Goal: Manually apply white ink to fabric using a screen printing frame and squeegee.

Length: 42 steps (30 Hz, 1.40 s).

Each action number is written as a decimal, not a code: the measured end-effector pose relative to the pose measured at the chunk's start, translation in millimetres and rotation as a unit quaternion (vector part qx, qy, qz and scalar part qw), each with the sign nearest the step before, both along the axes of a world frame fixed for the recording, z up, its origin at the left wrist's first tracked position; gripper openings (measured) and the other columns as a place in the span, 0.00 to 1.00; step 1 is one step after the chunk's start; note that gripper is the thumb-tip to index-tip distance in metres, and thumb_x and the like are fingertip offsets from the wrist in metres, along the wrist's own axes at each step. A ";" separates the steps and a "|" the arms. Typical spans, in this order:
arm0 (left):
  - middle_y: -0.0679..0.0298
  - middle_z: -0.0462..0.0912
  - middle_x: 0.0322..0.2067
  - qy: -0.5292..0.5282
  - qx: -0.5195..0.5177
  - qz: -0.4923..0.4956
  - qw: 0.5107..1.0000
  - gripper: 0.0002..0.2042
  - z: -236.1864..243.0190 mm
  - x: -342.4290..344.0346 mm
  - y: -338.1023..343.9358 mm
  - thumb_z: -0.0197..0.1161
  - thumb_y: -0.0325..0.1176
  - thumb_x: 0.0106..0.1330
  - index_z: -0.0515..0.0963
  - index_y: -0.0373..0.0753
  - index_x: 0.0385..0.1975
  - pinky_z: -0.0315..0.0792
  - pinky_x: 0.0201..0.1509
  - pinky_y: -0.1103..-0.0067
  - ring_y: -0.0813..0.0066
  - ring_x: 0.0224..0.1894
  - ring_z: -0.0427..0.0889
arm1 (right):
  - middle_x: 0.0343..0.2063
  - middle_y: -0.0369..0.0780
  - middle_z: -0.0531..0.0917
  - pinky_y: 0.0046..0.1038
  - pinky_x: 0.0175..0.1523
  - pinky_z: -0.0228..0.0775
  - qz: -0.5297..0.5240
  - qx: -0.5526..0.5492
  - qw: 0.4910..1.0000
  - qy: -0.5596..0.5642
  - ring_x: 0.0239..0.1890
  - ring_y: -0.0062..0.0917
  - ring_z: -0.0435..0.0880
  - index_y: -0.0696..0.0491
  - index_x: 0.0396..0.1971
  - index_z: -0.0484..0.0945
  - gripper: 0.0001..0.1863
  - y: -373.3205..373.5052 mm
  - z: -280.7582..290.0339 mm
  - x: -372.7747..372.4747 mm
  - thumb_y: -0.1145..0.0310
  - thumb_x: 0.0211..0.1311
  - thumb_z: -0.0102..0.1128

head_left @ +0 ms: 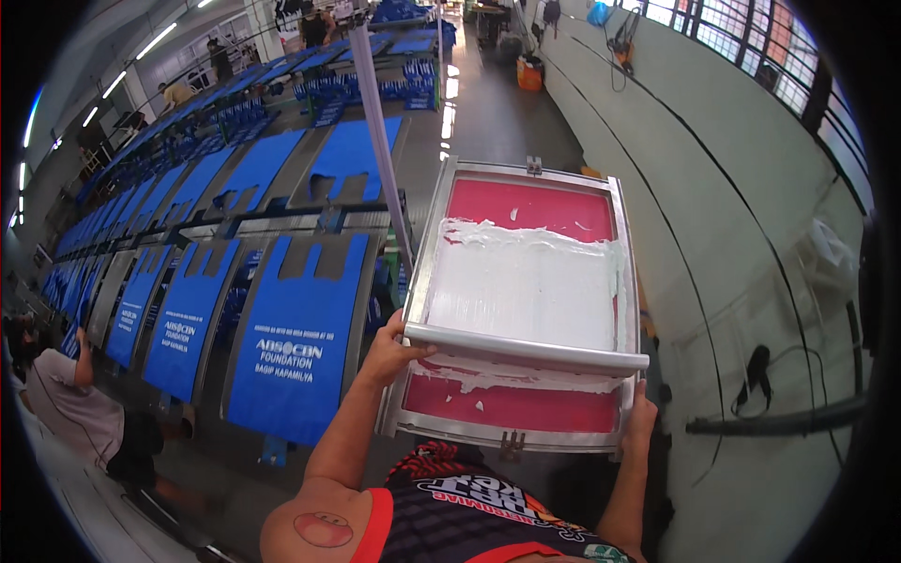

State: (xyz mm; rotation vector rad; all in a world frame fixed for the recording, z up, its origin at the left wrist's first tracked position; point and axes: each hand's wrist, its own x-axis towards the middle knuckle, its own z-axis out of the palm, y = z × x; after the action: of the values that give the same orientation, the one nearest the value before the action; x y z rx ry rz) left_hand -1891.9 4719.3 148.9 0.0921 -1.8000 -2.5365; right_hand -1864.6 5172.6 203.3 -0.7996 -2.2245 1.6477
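The frame (631, 300) is shiny silver. Inside it, the screen (526, 408) is deep pink at its 12 o'clock and 6 o'clock ends. The paste (526, 296) in the middle is white, with thin streaks. The bar (526, 350) is silver too. At 8 o'clock, the bags (293, 399) are bright blue with white print, and the table (324, 255) under them is grey. Farther out, a co-worker's top (75, 403) is pale pink. At 6 o'clock, the shirt (422, 525) is black with red edges and white and orange print. At 3 o'clock, the wall (671, 253) is pale grey-green. At 10 o'clock, the lights (157, 41) are white.
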 end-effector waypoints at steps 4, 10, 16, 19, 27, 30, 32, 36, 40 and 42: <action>0.65 0.70 0.55 0.007 0.059 0.002 0.998 0.24 -32.5 10.9 4.2 0.72 0.15 0.41 0.79 0.33 0.43 0.65 0.62 0.76 0.69 0.59 0.68 | 0.19 0.32 0.76 0.24 0.26 0.60 0.016 -0.014 0.998 0.057 0.20 0.14 0.67 0.62 0.22 0.79 0.29 -5.8 -11.7 9.0 0.48 0.68 0.51; 0.62 0.70 0.55 0.040 0.057 -0.015 0.997 0.23 -44.8 9.4 -1.1 0.73 0.18 0.43 0.80 0.33 0.43 0.65 0.62 0.75 0.69 0.57 0.70 | 0.18 0.33 0.75 0.24 0.27 0.61 0.001 0.029 0.999 0.035 0.21 0.15 0.67 0.61 0.20 0.77 0.29 4.2 -16.4 24.6 0.47 0.67 0.52; 0.61 0.69 0.55 0.077 0.030 -0.013 0.997 0.20 -22.6 11.0 3.6 0.74 0.21 0.44 0.81 0.31 0.41 0.63 0.63 0.75 0.67 0.59 0.67 | 0.18 0.33 0.75 0.23 0.28 0.60 -0.008 -0.015 0.996 0.089 0.21 0.16 0.68 0.61 0.20 0.78 0.30 -1.9 -14.6 25.6 0.46 0.67 0.51; 0.60 0.67 0.57 0.108 0.052 -0.002 0.993 0.20 -21.4 23.2 9.8 0.74 0.21 0.44 0.81 0.30 0.40 0.61 0.64 0.75 0.65 0.61 0.65 | 0.18 0.33 0.75 0.23 0.27 0.60 0.021 -0.021 0.996 0.090 0.21 0.16 0.68 0.61 0.20 0.78 0.30 9.9 -26.3 18.5 0.46 0.66 0.52; 0.62 0.67 0.56 0.101 0.032 0.123 0.987 0.19 -53.8 68.5 36.0 0.74 0.19 0.43 0.81 0.32 0.39 0.66 0.61 0.75 0.67 0.60 0.66 | 0.17 0.32 0.74 0.24 0.26 0.58 0.124 0.011 0.985 0.118 0.19 0.15 0.66 0.61 0.19 0.78 0.31 19.0 -28.5 -41.6 0.45 0.66 0.52; 0.63 0.69 0.54 0.101 0.053 0.198 0.973 0.23 -49.9 95.1 48.1 0.71 0.15 0.42 0.80 0.33 0.43 0.68 0.60 0.76 0.68 0.57 0.69 | 0.17 0.32 0.73 0.25 0.25 0.58 0.196 0.019 0.975 0.100 0.20 0.15 0.65 0.62 0.20 0.79 0.31 10.4 -11.3 -77.9 0.45 0.66 0.52; 0.65 0.70 0.53 0.103 0.058 0.258 0.959 0.29 -66.7 111.7 48.8 0.69 0.11 0.42 0.76 0.32 0.49 0.69 0.59 0.75 0.70 0.55 0.71 | 0.16 0.31 0.71 0.26 0.26 0.58 0.238 0.052 0.965 0.098 0.21 0.15 0.64 0.63 0.23 0.80 0.31 -4.3 -11.8 -97.5 0.45 0.66 0.52; 0.64 0.72 0.53 0.122 0.066 0.368 0.919 0.32 -81.5 124.3 93.1 0.69 0.10 0.41 0.73 0.31 0.53 0.73 0.56 0.75 0.71 0.53 0.74 | 0.23 0.37 0.77 0.26 0.35 0.66 0.355 0.042 0.932 0.058 0.28 0.18 0.71 0.67 0.31 0.81 0.34 -0.9 -19.0 -166.9 0.43 0.64 0.53; 0.62 0.78 0.47 0.100 0.071 0.435 0.892 0.34 -95.2 121.8 132.3 0.68 0.11 0.46 0.68 0.32 0.58 0.77 0.50 0.75 0.71 0.50 0.77 | 0.24 0.40 0.79 0.28 0.37 0.68 0.386 0.097 0.914 0.079 0.29 0.20 0.73 0.70 0.34 0.80 0.35 -4.5 -43.3 -222.5 0.43 0.63 0.54; 0.62 0.78 0.47 0.099 0.085 0.452 0.882 0.34 -85.1 110.0 138.1 0.68 0.12 0.46 0.68 0.32 0.58 0.76 0.51 0.75 0.71 0.50 0.76 | 0.24 0.41 0.79 0.28 0.37 0.68 0.430 0.080 0.896 0.076 0.29 0.20 0.73 0.71 0.34 0.80 0.35 -19.3 -16.4 -243.1 0.44 0.64 0.53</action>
State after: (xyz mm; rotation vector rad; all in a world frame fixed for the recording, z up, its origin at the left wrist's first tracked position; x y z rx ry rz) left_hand -1782.0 4857.4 63.8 0.5177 -1.0591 -1.9021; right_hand -2107.7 5153.3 186.9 0.4405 -2.7201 1.6951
